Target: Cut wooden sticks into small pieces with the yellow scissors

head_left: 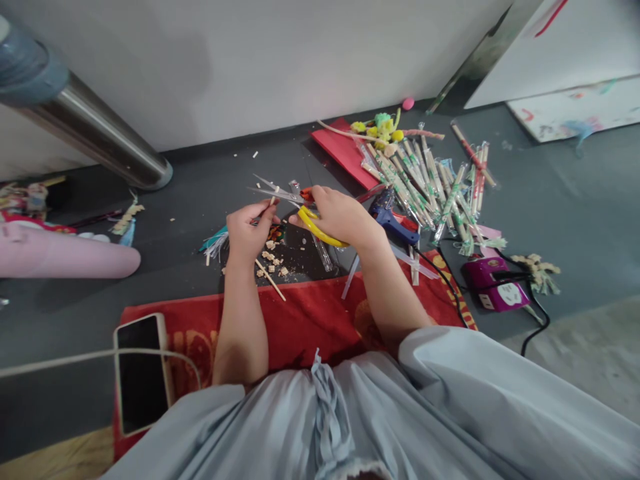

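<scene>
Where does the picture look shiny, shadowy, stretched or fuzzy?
In the head view: light gleams on the metal pole; a soft shadow falls on the wall beside it; the sleeve toward the lower right looks stretched; the scissors look fairly clear, the clutter at the left edge fuzzy.

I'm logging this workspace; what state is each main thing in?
Left hand: pinching a thin stick
Right hand: holding scissors
Scissors: blades open
Chopsticks: heaped, many in clear wrappers
Phone: face up, screen dark
Glue gun: lying down
Cut bits: scattered
Purple socket: black plug seemingly in
Red cloth: spread
</scene>
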Motion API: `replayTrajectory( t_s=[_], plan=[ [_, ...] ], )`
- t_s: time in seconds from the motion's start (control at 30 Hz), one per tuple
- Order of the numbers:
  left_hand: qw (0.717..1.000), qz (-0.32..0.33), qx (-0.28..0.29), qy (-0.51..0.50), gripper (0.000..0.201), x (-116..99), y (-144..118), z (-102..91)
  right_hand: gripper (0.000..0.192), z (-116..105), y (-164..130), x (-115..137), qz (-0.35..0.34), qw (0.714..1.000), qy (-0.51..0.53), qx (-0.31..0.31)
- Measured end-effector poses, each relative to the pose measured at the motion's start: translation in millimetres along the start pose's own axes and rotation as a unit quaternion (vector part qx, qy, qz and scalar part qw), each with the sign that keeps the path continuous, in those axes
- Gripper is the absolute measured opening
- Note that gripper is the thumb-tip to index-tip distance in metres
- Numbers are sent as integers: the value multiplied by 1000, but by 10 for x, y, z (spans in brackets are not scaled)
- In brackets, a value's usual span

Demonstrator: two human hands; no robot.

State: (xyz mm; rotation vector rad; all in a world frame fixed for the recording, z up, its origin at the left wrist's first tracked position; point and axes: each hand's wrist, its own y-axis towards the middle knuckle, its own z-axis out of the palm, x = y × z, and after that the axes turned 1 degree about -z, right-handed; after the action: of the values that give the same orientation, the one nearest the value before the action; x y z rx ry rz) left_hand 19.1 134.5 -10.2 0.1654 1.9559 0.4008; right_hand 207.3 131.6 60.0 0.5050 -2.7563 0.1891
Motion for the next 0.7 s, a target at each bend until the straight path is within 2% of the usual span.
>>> replayTrajectory(
  t_s=[0.33, 0.5, 0.7],
  plan=[
    [1000, -6, -5, -13, 15, -18, 10, 7, 67, 13, 4, -5, -1, 1000, 2, -4],
    [1000, 21, -4, -4, 11, 1, 13, 0, 69, 25, 2, -6, -5, 1000, 5, -10],
    [999, 38, -3, 4, 17, 26, 18, -4, 69, 45, 15, -3, -14, 1000, 5, -17]
  ],
)
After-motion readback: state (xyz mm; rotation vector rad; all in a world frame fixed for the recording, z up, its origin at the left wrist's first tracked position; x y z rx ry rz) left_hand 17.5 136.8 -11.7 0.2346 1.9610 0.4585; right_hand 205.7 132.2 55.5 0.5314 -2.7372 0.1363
